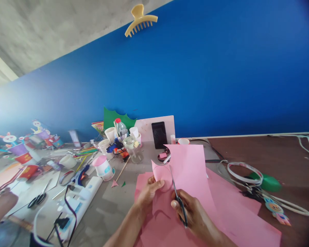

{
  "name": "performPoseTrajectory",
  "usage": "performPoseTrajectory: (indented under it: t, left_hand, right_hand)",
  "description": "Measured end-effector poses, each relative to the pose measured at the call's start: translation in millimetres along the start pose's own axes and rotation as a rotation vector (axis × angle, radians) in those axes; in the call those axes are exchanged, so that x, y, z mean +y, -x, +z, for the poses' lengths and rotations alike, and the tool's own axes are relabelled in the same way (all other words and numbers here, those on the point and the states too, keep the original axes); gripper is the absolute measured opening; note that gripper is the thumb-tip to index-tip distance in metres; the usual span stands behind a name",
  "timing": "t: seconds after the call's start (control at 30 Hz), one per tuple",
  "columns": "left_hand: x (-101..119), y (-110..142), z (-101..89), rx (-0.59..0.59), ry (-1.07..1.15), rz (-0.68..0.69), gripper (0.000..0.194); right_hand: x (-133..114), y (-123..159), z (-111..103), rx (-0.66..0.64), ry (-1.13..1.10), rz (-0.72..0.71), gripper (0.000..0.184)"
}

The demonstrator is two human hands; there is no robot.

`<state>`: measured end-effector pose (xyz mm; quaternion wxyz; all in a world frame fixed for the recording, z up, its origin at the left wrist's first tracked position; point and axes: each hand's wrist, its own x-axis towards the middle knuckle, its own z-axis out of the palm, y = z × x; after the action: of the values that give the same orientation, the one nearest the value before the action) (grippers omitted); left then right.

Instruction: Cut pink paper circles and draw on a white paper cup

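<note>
My left hand pinches a sheet of pink paper near a circle drawn on it in thin line. In my right hand is a pair of scissors with dark handles, its fingers wrapped round them. The scissor blades point up and away, at the paper just right of the drawn circle. A curved edge shows where the sheet is cut, at its upper left. More pink sheets lie beneath both hands.
Left stand a paper cup with a pink top, a glass jar and a white power strip. A phone leans at the back. Another person's hand is at far left, near other scissors. Cords lie right.
</note>
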<state>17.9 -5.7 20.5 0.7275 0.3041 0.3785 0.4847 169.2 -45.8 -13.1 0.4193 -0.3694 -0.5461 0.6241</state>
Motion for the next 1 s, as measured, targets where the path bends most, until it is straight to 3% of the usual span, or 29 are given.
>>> performPoseTrajectory:
  t: [0.3,0.57,0.83,1.0]
  left_hand:
    - [-2,1,1.8,0.048,-0.009,-0.001,0.026]
    - [-1,-2,-5.6,-0.018,-0.012,0.006,0.023]
    - [6,-1,-3.3,-0.001,-0.067,-0.007,0.027]
    - [9,-1,-2.7,-0.013,-0.093,0.028,0.034]
  right_hand:
    - [3,0,0,0.016,0.045,-0.02,0.036]
    - [8,0,0,0.001,-0.009,0.01,0.036]
    - [-4,2,0,0.0,-0.006,0.041,0.037]
    - [0,1,-1,-0.016,-0.003,0.065,0.038]
